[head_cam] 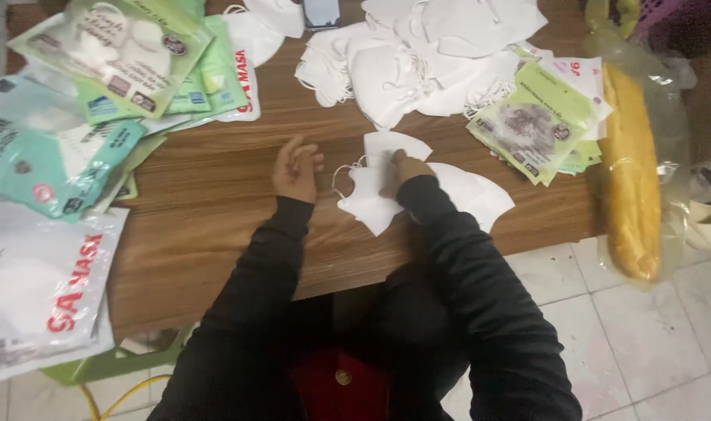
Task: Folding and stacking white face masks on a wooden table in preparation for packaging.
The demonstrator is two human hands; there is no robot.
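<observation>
Black sleeves (480,312) fill the near part of the view, running from the person's body up onto a brown wooden table (207,195). Between the arms, close to the body, sits a red item with a small gold stud (342,378).

At the end of the left sleeve, the left hand (296,170) rests on bare wood with its fingers loosely curled together, holding nothing. It lies just left of a small stack of folded white masks (371,204), apart from them.

Across from it, the right hand (404,170) lies on top of that stack, fingers drawn close and pressing down on the topmost mask; whether they pinch it or only press it cannot be told. Thin white ear loops (341,178) curl out from the stack's left edge, between the two hands. More of the same stack fans out to the right of the wrist.

Farther back, at the far middle of the table, is a big loose heap of white masks (418,54). A dark phone (322,12) lies at the far edge, left of the heap.

Green printed packets (538,125) are stacked to the right of the hands. Beyond them, at the table's right end, a long yellow loaf in a clear plastic bag (632,171) hangs past the near edge.

Along the left side, green, teal and white mask packets (51,156) overlap in a pile, well apart from the hands. Pale floor tiles (636,335) show at the near right.
</observation>
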